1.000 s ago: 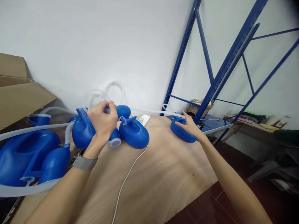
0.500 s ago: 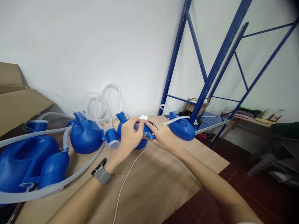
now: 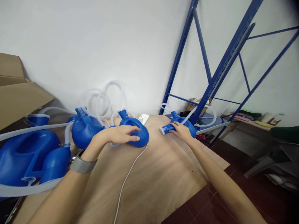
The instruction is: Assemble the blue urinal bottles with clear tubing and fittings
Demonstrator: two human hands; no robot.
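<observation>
My left hand (image 3: 122, 134) lies against the front of a blue plastic urinal bottle (image 3: 142, 137), its fingers apart over the handle area. Off to the right, my right hand (image 3: 181, 131) has its fingers around a blue cup-shaped urinal funnel (image 3: 166, 129) with a pale rim. A translucent hose (image 3: 211, 113) loops from that side above the right hand. Just behind the hand, another blue urinal bottle (image 3: 192, 129) rests near the table's far right, partly covered by it. Some of the right fingers are hidden behind the funnel.
More blue bottles (image 3: 28, 152) and coiled hoses (image 3: 102, 93) crowd the left side beside an open cardboard box (image 3: 23, 99). A white block (image 3: 143, 119) lies by the wall. A white cord (image 3: 127, 177) crosses the wooden table (image 3: 158, 177). Blue shelving (image 3: 181, 53) stands right.
My hands were together at the middle bottle and have separated. The right hand has moved right with the blue funnel; the left has shifted left and down, its fingers spread.
</observation>
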